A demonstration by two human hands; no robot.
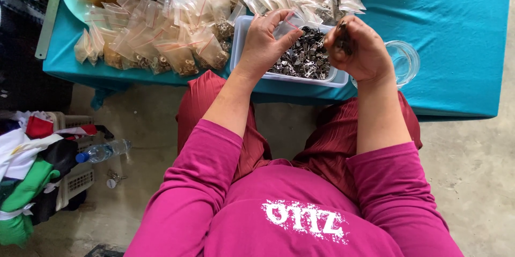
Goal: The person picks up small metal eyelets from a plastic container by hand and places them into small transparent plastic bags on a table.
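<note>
Two hands over your tray (240,32): left hand (266,40) pinches a clear bag (287,25); right hand (357,48) fists metal clips (343,40).

- A low table (456,32) is covered by a teal cloth that hangs over its near edge.
- The floor (472,171) is bare grey concrete, mottled and stained.
- At the left, a white plastic basket (80,179) is set on the floor, with folded clothes (27,176) piled over it.
- A plastic water bottle (102,151) is laid beside the basket.
- Soft, even daylight is cast over everything.
</note>
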